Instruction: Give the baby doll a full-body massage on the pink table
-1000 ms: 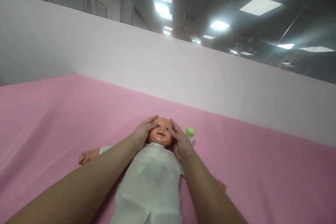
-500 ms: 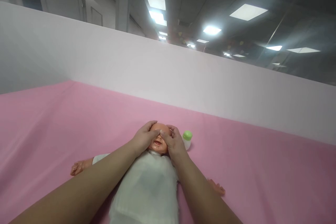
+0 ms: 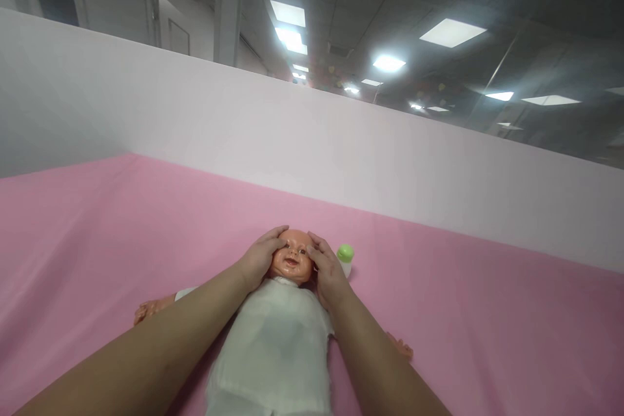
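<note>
A baby doll (image 3: pixel 285 338) lies on its back in a white cloth garment, its arms spread out to the sides. My left hand (image 3: pixel 260 257) cups the left side of the doll's head, with the thumb beside one eye. On the opposite side, my right hand (image 3: pixel 329 272) is curved against the head, its thumb near the other eye. The doll's eyes, nose and mouth show between my thumbs. My forearms hide parts of the doll's arms. Just right of my right hand stands a small white bottle with a green cap (image 3: pixel 346 253), partly covered by that hand.
A pink sheet (image 3: pixel 463 312) covers the surface under the doll. Behind it rises a white panel (image 3: pixel 292 130) running across the whole view. Beyond the panel are a doorway (image 3: pixel 185 26) and lit ceiling panels (image 3: pixel 452 32).
My thumbs have moved apart, outward from the middle of the doll's brow toward its temples, uncovering the eyes. The hands stay on the head.
</note>
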Available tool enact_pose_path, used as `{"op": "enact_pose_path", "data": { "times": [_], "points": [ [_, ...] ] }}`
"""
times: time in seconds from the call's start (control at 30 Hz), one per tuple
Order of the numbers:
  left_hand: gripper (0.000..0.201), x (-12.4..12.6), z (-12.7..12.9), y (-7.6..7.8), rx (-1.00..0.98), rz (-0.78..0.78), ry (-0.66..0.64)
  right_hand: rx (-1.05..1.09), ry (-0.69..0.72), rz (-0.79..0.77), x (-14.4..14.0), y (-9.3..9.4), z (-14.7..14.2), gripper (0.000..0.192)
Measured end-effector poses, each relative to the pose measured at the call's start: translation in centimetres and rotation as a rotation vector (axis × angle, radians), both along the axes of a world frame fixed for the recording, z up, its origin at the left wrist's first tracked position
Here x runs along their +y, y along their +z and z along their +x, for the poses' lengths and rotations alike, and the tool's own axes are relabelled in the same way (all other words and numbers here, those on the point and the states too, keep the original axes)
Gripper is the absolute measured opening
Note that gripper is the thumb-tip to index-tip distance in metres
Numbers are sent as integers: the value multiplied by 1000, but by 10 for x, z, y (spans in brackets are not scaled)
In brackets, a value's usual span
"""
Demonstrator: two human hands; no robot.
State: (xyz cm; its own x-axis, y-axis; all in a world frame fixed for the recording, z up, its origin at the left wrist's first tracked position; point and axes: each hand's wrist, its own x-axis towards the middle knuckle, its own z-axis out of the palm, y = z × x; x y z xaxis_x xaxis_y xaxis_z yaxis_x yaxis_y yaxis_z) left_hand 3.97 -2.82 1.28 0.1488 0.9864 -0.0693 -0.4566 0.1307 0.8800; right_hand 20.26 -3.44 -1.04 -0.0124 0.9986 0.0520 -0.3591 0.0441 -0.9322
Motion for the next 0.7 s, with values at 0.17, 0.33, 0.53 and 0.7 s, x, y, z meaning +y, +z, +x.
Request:
{"op": "enact_pose_path", "data": {
  "times": [0.17, 0.33, 0.53, 0.7],
  "points": [
    [67, -4, -5, 2, -106, -41, -44, 88, 68, -6, -5, 3, 2, 67],
    [64, -4, -3, 1, -108, -59, -23, 123, 105, -13, -4, 4, 4, 69],
    [65, -3, -2, -4, -29, 55, -56, -145, 3, 77, -8, 10, 0, 61],
    [75, 4, -4, -8, 111, 76, -54, -380, -97, 101, -6, 13, -4, 61]
  ]
}}
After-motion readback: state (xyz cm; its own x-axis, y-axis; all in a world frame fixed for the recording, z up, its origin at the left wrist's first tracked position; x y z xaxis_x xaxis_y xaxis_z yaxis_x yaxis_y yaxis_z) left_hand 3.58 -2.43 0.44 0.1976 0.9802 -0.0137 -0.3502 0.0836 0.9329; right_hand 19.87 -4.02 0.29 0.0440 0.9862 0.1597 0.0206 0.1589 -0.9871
